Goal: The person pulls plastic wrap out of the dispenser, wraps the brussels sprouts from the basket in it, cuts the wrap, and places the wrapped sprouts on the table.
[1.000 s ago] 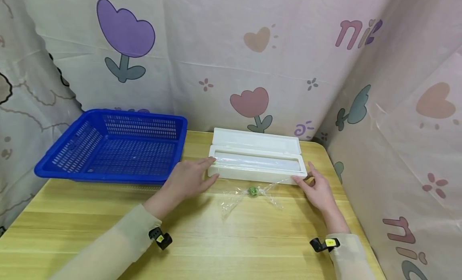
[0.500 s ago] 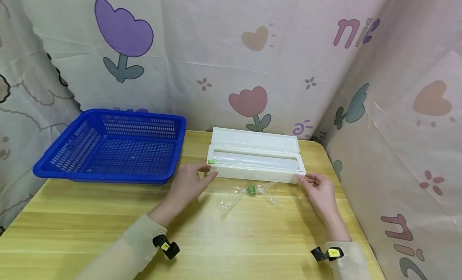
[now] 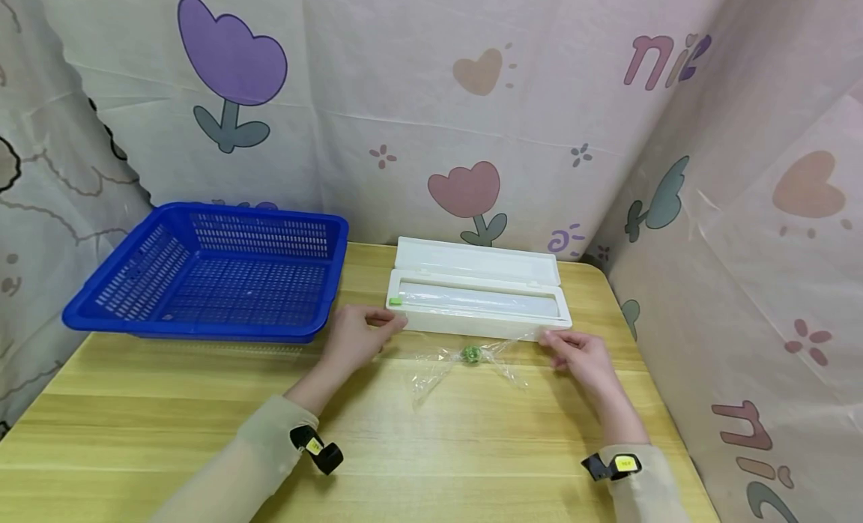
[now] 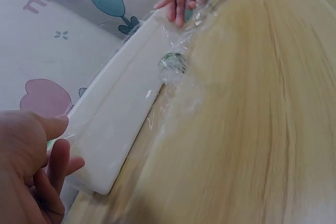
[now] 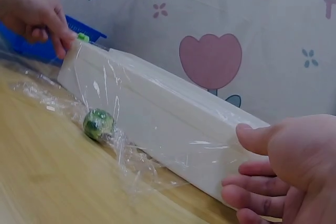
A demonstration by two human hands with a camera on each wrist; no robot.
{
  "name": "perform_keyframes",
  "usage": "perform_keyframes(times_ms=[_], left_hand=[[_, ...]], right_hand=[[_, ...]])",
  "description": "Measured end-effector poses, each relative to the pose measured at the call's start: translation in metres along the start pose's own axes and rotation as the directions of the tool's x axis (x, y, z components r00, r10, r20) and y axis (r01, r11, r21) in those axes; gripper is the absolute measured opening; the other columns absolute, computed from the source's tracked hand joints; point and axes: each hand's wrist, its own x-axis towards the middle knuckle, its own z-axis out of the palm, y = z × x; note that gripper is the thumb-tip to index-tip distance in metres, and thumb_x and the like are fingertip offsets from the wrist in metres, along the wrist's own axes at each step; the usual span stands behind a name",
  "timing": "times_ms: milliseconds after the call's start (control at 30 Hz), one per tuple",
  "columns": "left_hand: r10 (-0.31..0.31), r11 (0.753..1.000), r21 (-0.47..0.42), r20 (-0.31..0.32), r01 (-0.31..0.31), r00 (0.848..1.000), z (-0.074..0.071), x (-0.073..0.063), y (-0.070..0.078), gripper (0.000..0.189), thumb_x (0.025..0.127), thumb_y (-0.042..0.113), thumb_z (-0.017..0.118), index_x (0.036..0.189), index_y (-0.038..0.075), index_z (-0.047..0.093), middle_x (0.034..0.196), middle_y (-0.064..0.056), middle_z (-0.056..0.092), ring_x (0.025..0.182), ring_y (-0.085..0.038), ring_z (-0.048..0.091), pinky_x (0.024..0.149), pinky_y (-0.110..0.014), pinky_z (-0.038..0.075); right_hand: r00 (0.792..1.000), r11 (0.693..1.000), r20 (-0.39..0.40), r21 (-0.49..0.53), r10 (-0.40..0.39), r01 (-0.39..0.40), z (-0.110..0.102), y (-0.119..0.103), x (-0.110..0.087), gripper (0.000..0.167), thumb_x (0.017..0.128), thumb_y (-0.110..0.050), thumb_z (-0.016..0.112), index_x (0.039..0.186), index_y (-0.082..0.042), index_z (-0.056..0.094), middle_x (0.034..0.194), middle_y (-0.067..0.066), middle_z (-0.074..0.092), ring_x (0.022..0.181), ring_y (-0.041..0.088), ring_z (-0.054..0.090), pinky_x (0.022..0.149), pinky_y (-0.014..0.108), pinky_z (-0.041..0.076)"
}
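A white cling film box [image 3: 479,324] stands at the back of the table, lid raised, with a roll of cling film [image 3: 479,298] inside. At its left front corner my left hand [image 3: 357,332] pinches the edge of the clear film, beside a green slider [image 3: 395,302]. My right hand [image 3: 583,358] is at the right front corner, fingertips at the film; in the right wrist view its thumb [image 5: 254,139] stands apart from the curved fingers. Before the box lies a small round mottled-green thing [image 5: 98,124] wrapped in film, ends spread out sideways.
A blue plastic basket [image 3: 202,330] with slotted walls stands on the left of the wooden table [image 3: 431,463]. Patterned cloth [image 3: 364,73] hangs behind and along the right side. Each wrist carries a black camera mount.
My left hand has come off the box top to its front edge, uncovering the green slider. My right hand has left the box's right end and shifted left along the front.
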Motion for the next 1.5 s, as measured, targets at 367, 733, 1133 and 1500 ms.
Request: perform_keyframes(times_ms=[367,733,1133,1500], left_hand=[[-0.134,0.973,-0.183,0.046,0.140,0.990,0.012,0.004,0.001,0.024,0.090,0.028,0.089,0.102,0.008,0.084,0.089,-0.007,0.079,0.059,-0.027,0.069,0.052,-0.031,0.053],[-0.097,0.962,-0.251,0.057,0.109,0.994,0.014,0.003,0.000,0.016,0.094,0.021,0.084,0.101,0.007,0.083,0.091,-0.007,0.078,0.056,-0.027,0.066,0.054,-0.032,0.056],[-0.021,0.961,-0.275,0.061,0.037,0.998,0.010,0.001,0.001,0.009,0.094,0.012,0.083,0.101,0.005,0.082,0.092,-0.007,0.079,0.056,-0.021,0.063,0.053,-0.033,0.058],[-0.003,0.965,-0.262,0.065,0.020,0.998,0.013,0.002,0.001,0.009,0.095,0.013,0.082,0.099,0.005,0.082,0.091,-0.007,0.078,0.052,-0.021,0.062,0.052,-0.034,0.057]], right_hand=[[0.999,0.978,0.007,0.205,0.042,-0.042,0.011,0.003,0.004,0.026,0.100,-0.021,0.078,0.118,-0.002,0.078,0.101,0.004,0.081,0.063,0.012,0.067,0.063,0.025,0.057],[0.998,0.966,-0.059,0.259,-0.007,0.022,0.016,0.006,0.004,0.013,0.100,-0.018,0.077,0.105,-0.007,0.081,0.094,0.002,0.080,0.061,0.012,0.064,0.061,0.025,0.056],[0.999,0.994,-0.042,0.105,0.005,-0.001,0.020,0.004,0.005,0.042,0.097,-0.029,0.081,0.120,0.005,0.075,0.109,0.010,0.077,0.062,0.014,0.066,0.055,0.024,0.054],[0.999,0.974,-0.046,0.226,0.012,-0.001,0.027,0.011,0.009,0.024,0.098,-0.023,0.080,0.111,-0.002,0.079,0.100,0.004,0.080,0.057,0.012,0.063,0.052,0.022,0.050]])
